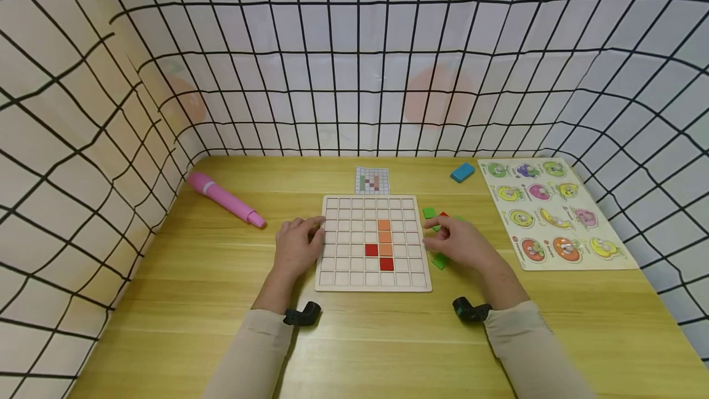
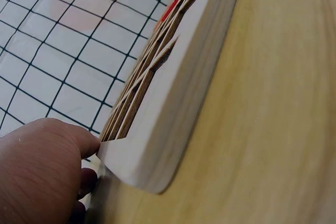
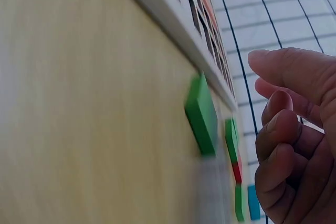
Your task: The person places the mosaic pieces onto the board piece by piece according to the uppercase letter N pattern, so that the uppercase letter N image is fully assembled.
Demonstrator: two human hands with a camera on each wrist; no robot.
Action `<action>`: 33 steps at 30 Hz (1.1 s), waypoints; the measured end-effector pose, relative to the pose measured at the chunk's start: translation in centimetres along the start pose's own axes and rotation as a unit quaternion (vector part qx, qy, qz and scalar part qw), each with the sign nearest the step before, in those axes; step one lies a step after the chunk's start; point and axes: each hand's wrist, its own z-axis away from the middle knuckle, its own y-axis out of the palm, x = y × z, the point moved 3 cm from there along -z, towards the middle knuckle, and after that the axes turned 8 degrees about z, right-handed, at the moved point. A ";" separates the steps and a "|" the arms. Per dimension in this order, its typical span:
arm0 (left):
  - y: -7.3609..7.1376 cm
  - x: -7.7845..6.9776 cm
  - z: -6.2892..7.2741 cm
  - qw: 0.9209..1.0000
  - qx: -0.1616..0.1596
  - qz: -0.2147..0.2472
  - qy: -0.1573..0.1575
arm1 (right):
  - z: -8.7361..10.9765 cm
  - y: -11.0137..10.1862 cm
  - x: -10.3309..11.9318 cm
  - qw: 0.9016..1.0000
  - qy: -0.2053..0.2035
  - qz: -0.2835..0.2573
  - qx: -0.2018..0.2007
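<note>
A pale wooden grid board (image 1: 343, 285) lies flat, with three orange tiles (image 1: 384, 236) in a column and two red tiles (image 1: 386, 264) set in its squares. At its left edge, my left hand (image 1: 296, 246) rests with fingertips touching the side; in the left wrist view the thumb (image 2: 86, 141) meets a corner. My right hand (image 1: 462, 242) hovers over loose green tiles (image 1: 440, 260) beside the board's right edge. Its thumb (image 3: 278, 64) and index finger stand apart with nothing between them, the other fingers loosely bent. A loose red tile (image 1: 444, 214) is partly hidden by this hand.
A small printed pattern card (image 1: 372, 181) lies behind the board. To the back right are a blue block (image 1: 462, 172) and a fruit picture board (image 1: 554, 214). A pink microphone-shaped toy (image 1: 227, 200) lies at left. Black-grid walls (image 1: 365, 66) enclose the table.
</note>
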 end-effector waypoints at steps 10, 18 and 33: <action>0.0 0.0 0.0 1.000 0.001 -0.003 -0.001 | -1.1 -1.9 -3.9 0.999 0.020 0.026 -0.026; 0.1 0.0 -0.1 1.000 -0.003 -0.002 0.003 | -2.2 -2.2 -4.8 0.998 0.022 0.053 -0.014; 0.1 0.1 -0.1 1.000 -0.001 0.005 0.000 | -3.1 -2.1 -5.4 0.997 0.016 0.072 0.003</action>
